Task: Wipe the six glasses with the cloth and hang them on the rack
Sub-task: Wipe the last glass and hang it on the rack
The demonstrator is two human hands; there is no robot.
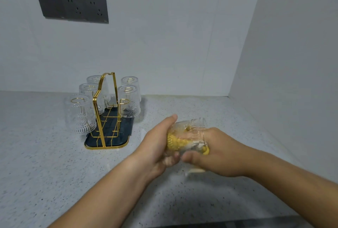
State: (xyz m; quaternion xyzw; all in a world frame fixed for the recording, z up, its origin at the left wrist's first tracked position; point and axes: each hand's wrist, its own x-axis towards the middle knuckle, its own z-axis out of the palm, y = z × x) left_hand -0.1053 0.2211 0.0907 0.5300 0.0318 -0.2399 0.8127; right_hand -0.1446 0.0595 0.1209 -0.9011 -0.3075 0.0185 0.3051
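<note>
Head view: on the speckled countertop (45,154) the gold wire rack (105,99) stands on its dark tray (126,127), and five glasses (79,114) already hang mouth-down on its pegs, three on the left side and two on the right.

The sixth glass (190,132) lies sideways in the air between both hands, right of the rack and nearer the person. The left hand (157,147) has its fingers curled round one end, thumb laid over the top. The right hand (217,151) closes on the other end, pinching the yellow cloth (175,141), which is bunched inside the glass (motion blur hides the exact finger placement).

So the last wipe seems to be in hand. Next, I judge, comes freeing the cloth, turning the glass mouth-down and lowering it over the one free peg, apparently front right, without knocking its neighbour.
</note>
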